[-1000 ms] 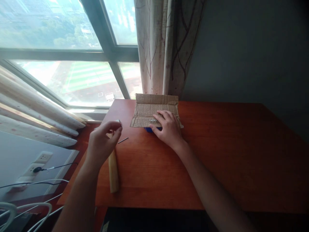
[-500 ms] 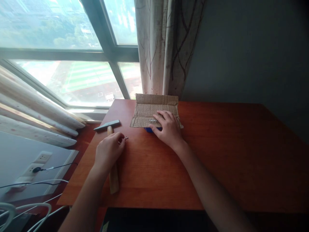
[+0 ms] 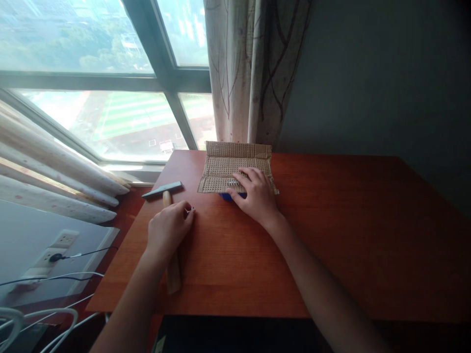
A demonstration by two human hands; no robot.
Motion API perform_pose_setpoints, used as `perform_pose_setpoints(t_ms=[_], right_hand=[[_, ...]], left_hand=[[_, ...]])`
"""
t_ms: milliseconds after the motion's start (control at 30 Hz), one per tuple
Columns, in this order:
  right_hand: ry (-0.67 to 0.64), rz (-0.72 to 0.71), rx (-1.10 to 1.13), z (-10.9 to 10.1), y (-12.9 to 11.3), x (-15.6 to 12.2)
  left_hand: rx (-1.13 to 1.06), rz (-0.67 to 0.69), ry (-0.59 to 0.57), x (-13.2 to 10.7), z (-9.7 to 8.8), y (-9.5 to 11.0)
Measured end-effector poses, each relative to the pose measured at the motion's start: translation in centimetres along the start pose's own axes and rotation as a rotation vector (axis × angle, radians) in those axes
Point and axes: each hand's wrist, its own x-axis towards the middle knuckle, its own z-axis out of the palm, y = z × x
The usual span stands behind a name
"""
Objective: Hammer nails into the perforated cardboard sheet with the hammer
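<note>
Two hands, one hammer and one holed sheet on one table

The left hand (image 3: 169, 228) has thumb and forefinger drawn close about one small metal piece (image 3: 191, 210); whether they grip it, I cannot tell. Beneath that hand lies the one hammer (image 3: 162, 190), head toward the window (image 3: 132, 117). The right hand (image 3: 255, 198), thumb and fingers apart, rests on the one tan holed sheet (image 3: 237, 165), beside one short row of metal bits (image 3: 233, 183). One blue thing (image 3: 225, 196) shows below the sheet's near edge, on the table (image 3: 331, 235).

Before you stretches a reddish-brown wooden table (image 3: 331, 245). On its left side lies a hammer (image 3: 172, 277), handle toward you; near the far edge sits a blue object (image 3: 226, 196), mostly hidden under perforated cardboard (image 3: 221, 166).
</note>
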Motion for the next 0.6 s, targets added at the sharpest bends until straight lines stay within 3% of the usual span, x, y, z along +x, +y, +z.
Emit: perform_pose_setpoints(t_ms=[333, 467, 600], right_hand=[[0.003, 0.001, 0.006, 0.0, 0.0, 0.0], [0.002, 0.003, 0.004, 0.0, 0.0, 0.1], [-0.003, 0.005, 0.006, 0.0, 0.0, 0.0]], left_hand=[[0.038, -0.027, 0.113, 0.4, -0.8, -0.9], [-0.168, 0.008, 0.245, 0.9, -1.5, -0.4], [-0.418, 0.150, 0.354, 1.9, -2.6, 1.5]])
